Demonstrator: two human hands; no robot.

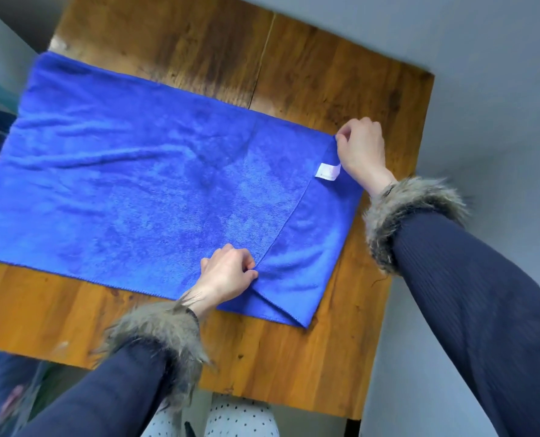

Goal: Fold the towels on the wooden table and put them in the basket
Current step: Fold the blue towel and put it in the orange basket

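The blue towel [142,171] lies spread across the wooden table [309,67], and at the far left its end runs to the table's edge and looks to spill over it, though I cannot tell how far. Across the middle it sits mostly flat with a few soft ripples. It looks to me like thin, plush microfibre: light, limp, with no stiffness of its own, so I judge it will sag and crease wherever I do not support it, and it should slide easily over the wood. Moving right, my left hand [227,272] pinches the near end of a hemmed edge that has been turned over onto the towel. Further right, a small white label [327,171] shows on that folded flap. At the far corner my right hand [361,146] pinches the other end of the same edge, fingers curled on the cloth. The corners are the places to hold, since the hem gives my fingers something firm. I see no basket in view
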